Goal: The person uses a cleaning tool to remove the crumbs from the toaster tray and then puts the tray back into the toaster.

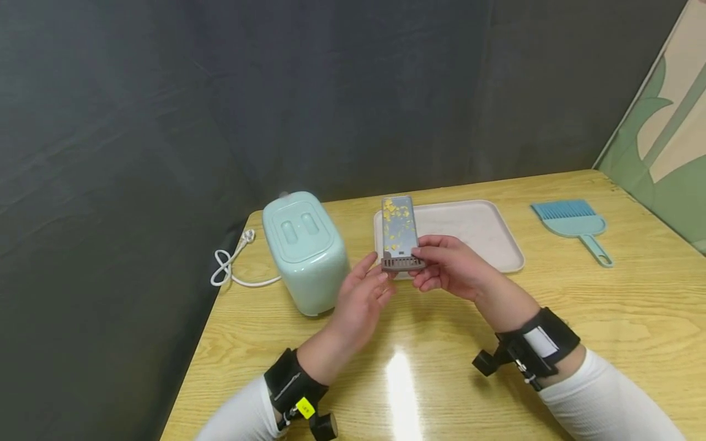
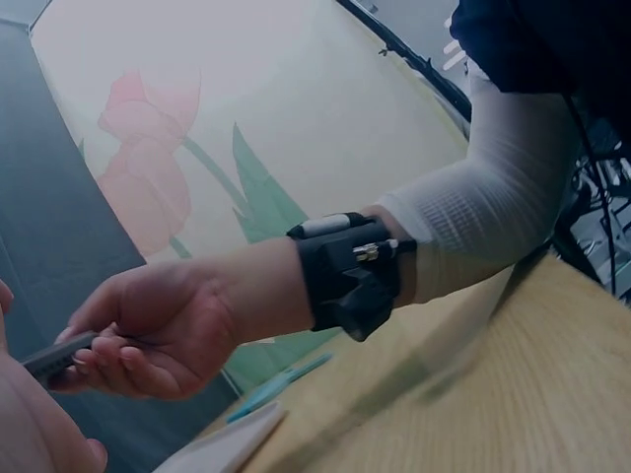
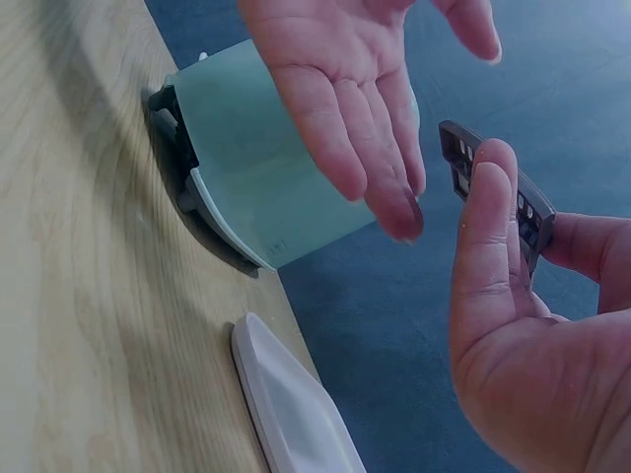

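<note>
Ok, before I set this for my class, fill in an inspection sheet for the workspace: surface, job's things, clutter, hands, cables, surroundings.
Surface: wooden table, glare towards the front.
Job's things: crumb tray, held up, yellow bits on it; green toaster to its left; large pale tray on the table.
Clutter: blue brush, right of the large pale tray.
Hands: right hand grips the crumb tray; left hand beside it, holding nothing.
Cables: white cord, its plug loose near the left edge.
Surroundings: dark curtain behind; leaf-patterned panel at right.
</note>
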A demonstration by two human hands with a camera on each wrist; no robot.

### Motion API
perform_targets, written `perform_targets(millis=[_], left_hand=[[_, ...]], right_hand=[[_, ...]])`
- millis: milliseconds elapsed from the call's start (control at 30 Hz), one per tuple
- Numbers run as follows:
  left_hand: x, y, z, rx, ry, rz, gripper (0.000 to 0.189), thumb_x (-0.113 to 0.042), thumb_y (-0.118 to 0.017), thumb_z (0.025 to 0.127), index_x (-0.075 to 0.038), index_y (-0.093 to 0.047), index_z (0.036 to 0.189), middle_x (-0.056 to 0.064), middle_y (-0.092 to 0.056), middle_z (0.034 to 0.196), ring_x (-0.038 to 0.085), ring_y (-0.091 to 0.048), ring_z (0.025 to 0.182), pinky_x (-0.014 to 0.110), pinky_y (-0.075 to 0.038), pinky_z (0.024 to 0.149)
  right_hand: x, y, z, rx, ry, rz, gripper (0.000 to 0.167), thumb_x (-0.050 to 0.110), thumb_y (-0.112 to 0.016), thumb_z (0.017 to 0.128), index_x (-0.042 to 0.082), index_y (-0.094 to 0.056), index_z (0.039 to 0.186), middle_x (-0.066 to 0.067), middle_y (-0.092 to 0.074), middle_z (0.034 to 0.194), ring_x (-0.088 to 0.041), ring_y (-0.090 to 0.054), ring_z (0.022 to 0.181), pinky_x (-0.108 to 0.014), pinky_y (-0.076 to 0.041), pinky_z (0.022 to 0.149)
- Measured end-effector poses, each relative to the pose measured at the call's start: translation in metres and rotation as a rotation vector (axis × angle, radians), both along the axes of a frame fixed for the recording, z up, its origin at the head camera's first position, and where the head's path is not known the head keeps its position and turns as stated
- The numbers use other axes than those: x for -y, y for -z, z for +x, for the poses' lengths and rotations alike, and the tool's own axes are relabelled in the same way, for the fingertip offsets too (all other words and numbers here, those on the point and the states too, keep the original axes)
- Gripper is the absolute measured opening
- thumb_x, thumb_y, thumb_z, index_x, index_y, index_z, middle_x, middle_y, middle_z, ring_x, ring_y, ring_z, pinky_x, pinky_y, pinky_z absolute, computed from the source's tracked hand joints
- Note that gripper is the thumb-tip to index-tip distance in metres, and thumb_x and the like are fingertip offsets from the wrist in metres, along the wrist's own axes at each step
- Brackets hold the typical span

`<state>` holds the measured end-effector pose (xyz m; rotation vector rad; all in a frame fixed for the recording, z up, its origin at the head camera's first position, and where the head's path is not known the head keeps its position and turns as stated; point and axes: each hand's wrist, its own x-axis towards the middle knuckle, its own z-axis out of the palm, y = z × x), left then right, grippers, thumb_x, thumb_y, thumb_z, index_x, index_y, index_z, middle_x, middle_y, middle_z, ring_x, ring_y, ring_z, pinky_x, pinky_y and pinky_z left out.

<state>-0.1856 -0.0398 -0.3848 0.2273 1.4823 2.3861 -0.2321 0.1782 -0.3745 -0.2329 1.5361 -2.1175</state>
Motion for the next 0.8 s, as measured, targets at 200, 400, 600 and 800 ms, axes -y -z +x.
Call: perform_targets(millis=[200, 400, 600, 800], left_hand=[[-0.003, 0.006, 0.0, 0.037, 0.0, 0.017, 0.061, -0.014, -0.052, 0.101, -0.005, -0.031, 0.158, 0.02, -0.051, 0.153, 0.024, -0.058, 0.135, 0.042, -0.043, 0.118], [-0.003, 0.008, 0.001, 0.042, 0.009, 0.046, 0.051, -0.014, -0.051, 0.104, -0.005, -0.039, 0.153, 0.017, -0.062, 0.143, 0.012, -0.069, 0.116, 0.027, -0.056, 0.099], [-0.006, 0.01, 0.002, 0.061, -0.008, 0.076, 0.044, -0.013, -0.046, 0.107, -0.005, -0.045, 0.15, 0.012, -0.069, 0.131, 0.013, -0.071, 0.11, 0.029, -0.056, 0.1], [-0.008, 0.01, 0.003, 0.077, -0.019, 0.086, 0.041, -0.01, -0.044, 0.108, -0.005, -0.047, 0.149, 0.009, -0.071, 0.126, 0.013, -0.072, 0.108, 0.031, -0.057, 0.1]], right_hand=[[0.006, 0.0, 0.001, 0.011, 0.002, 0.015, 0.013, 0.013, -0.049, 0.107, 0.005, -0.05, 0.117, -0.006, -0.074, 0.075, -0.014, -0.074, 0.062, -0.028, -0.062, 0.059], [0.01, 0.001, 0.002, 0.009, -0.015, 0.014, 0.013, 0.013, -0.048, 0.108, 0.004, -0.05, 0.117, -0.006, -0.073, 0.076, -0.014, -0.073, 0.062, -0.027, -0.061, 0.059], [0.013, 0.004, 0.004, 0.008, -0.021, 0.017, 0.016, 0.014, -0.051, 0.107, 0.004, -0.05, 0.119, -0.006, -0.074, 0.077, -0.014, -0.074, 0.063, -0.027, -0.061, 0.06], [0.016, 0.006, 0.005, 0.008, -0.009, 0.034, 0.017, 0.015, -0.052, 0.106, 0.004, -0.051, 0.12, -0.005, -0.075, 0.077, -0.015, -0.074, 0.063, -0.027, -0.061, 0.06]])
